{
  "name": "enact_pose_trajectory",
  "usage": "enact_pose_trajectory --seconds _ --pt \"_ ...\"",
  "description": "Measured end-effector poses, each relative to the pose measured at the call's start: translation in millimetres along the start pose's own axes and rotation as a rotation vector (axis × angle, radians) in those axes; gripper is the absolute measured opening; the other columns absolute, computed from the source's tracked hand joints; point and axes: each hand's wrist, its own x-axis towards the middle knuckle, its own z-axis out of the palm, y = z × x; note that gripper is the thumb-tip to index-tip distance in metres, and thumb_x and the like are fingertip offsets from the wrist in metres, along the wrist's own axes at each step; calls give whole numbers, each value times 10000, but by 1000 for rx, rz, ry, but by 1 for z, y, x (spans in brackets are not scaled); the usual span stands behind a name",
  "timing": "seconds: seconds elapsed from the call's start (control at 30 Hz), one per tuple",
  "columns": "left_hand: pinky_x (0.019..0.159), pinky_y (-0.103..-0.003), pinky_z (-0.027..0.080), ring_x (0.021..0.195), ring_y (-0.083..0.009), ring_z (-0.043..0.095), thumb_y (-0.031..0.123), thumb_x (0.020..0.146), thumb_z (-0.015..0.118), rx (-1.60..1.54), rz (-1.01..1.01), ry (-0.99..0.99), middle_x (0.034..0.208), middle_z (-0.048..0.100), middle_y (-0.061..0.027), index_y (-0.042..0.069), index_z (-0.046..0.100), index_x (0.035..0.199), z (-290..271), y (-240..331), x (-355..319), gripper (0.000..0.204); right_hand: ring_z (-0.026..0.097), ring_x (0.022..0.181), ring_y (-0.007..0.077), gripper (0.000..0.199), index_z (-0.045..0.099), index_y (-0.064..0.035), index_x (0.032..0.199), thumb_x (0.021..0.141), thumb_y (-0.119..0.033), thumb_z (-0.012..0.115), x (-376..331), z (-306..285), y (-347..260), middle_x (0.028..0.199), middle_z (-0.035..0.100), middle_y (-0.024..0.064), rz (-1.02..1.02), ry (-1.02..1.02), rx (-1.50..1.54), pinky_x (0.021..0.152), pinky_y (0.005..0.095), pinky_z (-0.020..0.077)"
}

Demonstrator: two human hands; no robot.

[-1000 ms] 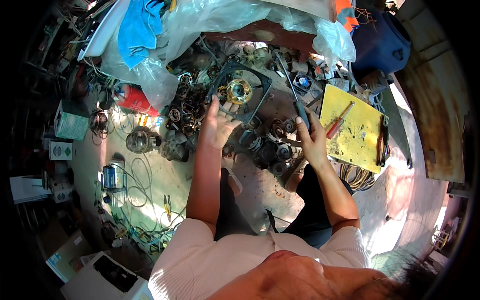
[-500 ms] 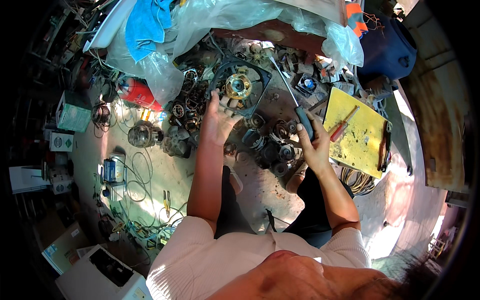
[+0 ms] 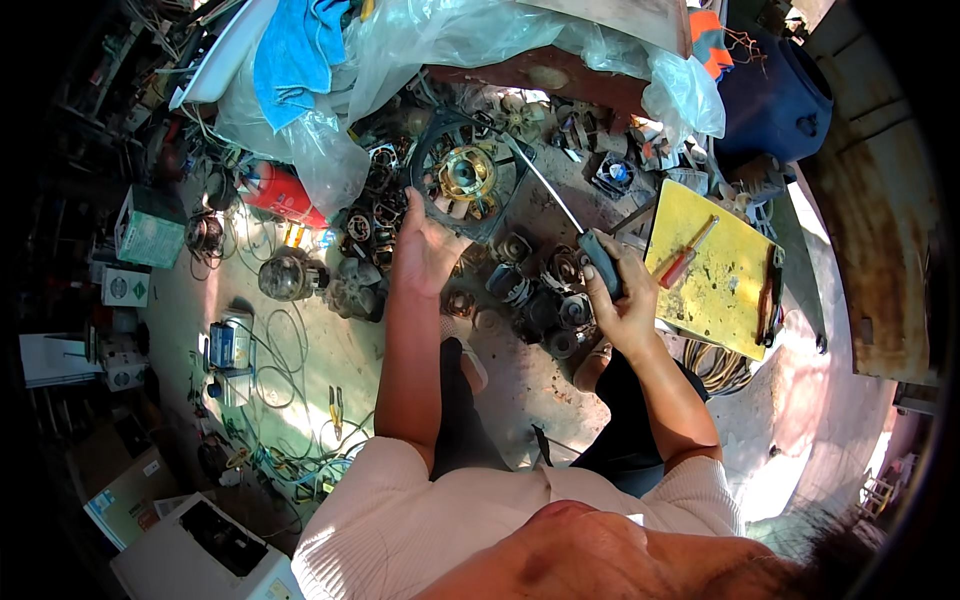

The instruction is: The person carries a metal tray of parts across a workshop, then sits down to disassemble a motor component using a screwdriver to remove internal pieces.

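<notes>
A long steel-shafted screwdriver [image 3: 560, 205] is gripped by the closed right hand [image 3: 622, 300], its tip laid against the round black fan frame [image 3: 462, 180]. The frame's lower edge is touched by the open left hand [image 3: 425, 255].

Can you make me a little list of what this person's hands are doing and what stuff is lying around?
Left hand: open, resting on the edge of the round fan motor frame
Right hand: gripping a long screwdriver, tip pointing at the frame
Near the hands: a pile of small dark motors on the floor
To the right: yellow board with a red-handled screwdriver on it
To the left: red canister, loose wires
Above: blue cloth, clear plastic sheet
</notes>
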Motion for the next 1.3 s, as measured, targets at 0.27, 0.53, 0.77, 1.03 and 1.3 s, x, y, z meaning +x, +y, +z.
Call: enact_pose_trajectory --seconds 0.27,0.53,0.77,1.03,1.3 --pt "1114 -568 272 1366 -318 322 418 970 488 -122 -99 -48 1460 361 -141 75 310 1439 -2 5 -1 608 623 761 273 354 601 37 1154 823 -70 669 0 -3 -1 905 637 174 -22 1 0 692 326 492" --pt "1082 -612 291 1381 -311 300 421 984 454 -56 -4 -45 1488 329 -115 153 292 1449 6 3 -2 561 630 777 269 360 597 39 1157 820 -63 669 -1 -4 -3 946 645 175 -30 4 -4 709 319 497" --pt "1073 -614 285 1391 -307 282 405 994 431 138 115 -36 1513 294 -103 185 305 1432 8 3 -4 506 639 814 274 365 597 34 1166 821 -65 665 0 -1 -3 975 644 184 -14 6 2 744 322 502" --pt "1046 -556 342 1352 -309 334 423 988 464 319 194 -15 1471 312 -147 142 255 1424 18 3 -9 559 643 823 285 361 600 27 1165 819 -57 662 0 1 -6 984 645 188 12 -38 0 747 322 503" --pt "1031 -533 338 1302 -308 386 409 984 488 426 255 28 1383 388 -124 120 313 1365 10 4 -7 509 636 761 286 341 631 8 1144 811 -55 670 -1 4 -7 886 638 173 19 -73 -3 712 329 507"
